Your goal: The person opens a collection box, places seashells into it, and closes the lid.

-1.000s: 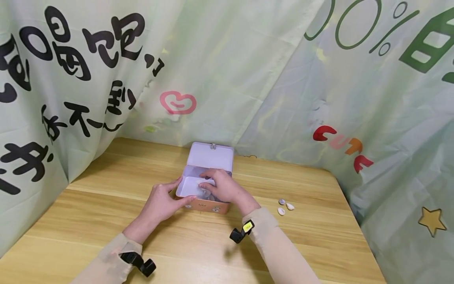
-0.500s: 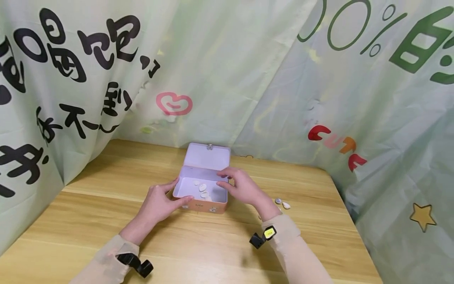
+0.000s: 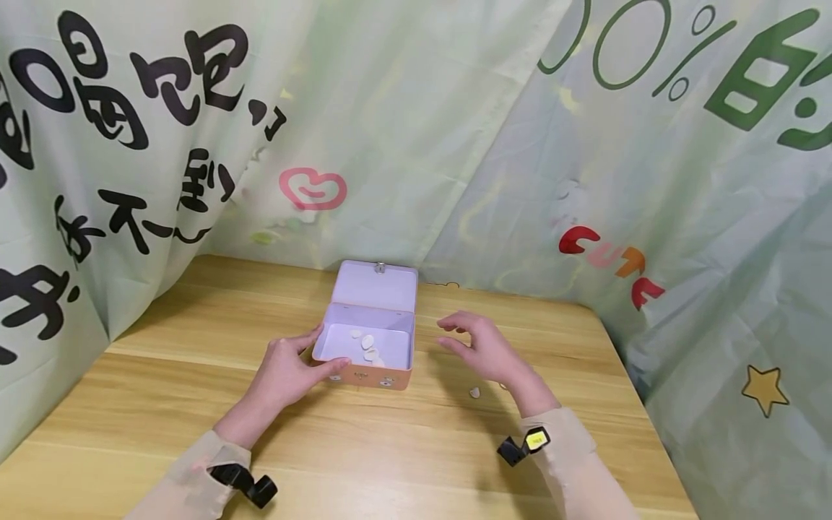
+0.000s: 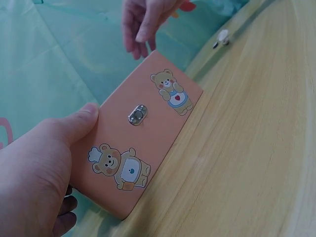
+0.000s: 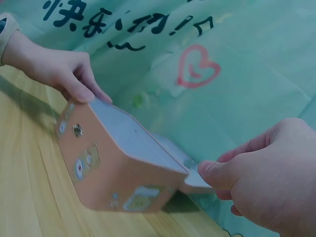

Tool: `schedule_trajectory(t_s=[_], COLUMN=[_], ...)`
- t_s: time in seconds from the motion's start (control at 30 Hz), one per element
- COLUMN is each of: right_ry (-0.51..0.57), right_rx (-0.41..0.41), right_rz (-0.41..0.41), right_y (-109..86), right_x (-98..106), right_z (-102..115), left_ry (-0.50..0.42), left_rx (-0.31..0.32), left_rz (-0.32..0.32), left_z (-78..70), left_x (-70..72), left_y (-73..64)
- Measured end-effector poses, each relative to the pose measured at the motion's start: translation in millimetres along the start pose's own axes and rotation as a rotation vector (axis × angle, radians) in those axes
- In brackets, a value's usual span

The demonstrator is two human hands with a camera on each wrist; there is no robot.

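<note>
A small orange tin box [image 3: 364, 375] with a lilac inside and bear pictures stands on the table, its lid [image 3: 375, 289] tipped back. Several pale seashells [image 3: 367, 342] lie on its floor. My left hand [image 3: 289, 372] grips the box's left front corner, thumb at the front rim and fingers along the left side. To the right of the box, my right hand [image 3: 484, 350] is above the table with loosely bent fingers and nothing visible in them. A pale shell [image 3: 474, 393] lies on the table below it, and another is partly hidden by the wrist.
The wooden table [image 3: 364, 462] runs back to a printed curtain [image 3: 403, 144] that hangs behind and along both sides. A metal clasp [image 4: 138, 115] sits on the box's front. Each sleeve carries a black wrist camera [image 3: 243, 484].
My right hand has come out of the box and moved right, over the table near the loose shells. The shells inside are now uncovered. My left hand keeps its grip on the corner.
</note>
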State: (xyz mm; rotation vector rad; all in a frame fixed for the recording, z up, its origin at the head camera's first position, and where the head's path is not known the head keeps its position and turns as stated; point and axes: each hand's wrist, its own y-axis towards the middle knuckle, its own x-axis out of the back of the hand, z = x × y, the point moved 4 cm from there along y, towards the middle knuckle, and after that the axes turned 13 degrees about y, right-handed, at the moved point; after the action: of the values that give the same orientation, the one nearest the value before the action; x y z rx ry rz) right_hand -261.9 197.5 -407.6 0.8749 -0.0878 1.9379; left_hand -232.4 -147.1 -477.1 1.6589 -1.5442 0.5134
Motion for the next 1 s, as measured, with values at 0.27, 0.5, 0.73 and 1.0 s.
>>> schedule_trajectory(t_s=[0.27, 0.5, 0.73, 1.0], right_ry=[0.007, -0.01, -0.02, -0.032], right_rx=[-0.093, -0.154, -0.224, -0.251], right_rz=[-0.029, -0.044, -0.058, -0.109], right_y=[-26.4, -42.2, -64.0, -86.1], right_x=[18, 32, 43, 54], right_z=[-18, -40, -67, -92], left_ry=[0.005, 0.011, 0.004, 0.008], left_rx=[-0.002, 0.002, 0.011, 0.017], left_rz=[-0.006, -0.012, -0.003, -0.005], left_z=[-0.5, 0.0, -0.3, -1.0], left_x=[0.2, 0.4, 0.8, 0.8], left_y=[0.6, 0.6, -1.3, -0.6])
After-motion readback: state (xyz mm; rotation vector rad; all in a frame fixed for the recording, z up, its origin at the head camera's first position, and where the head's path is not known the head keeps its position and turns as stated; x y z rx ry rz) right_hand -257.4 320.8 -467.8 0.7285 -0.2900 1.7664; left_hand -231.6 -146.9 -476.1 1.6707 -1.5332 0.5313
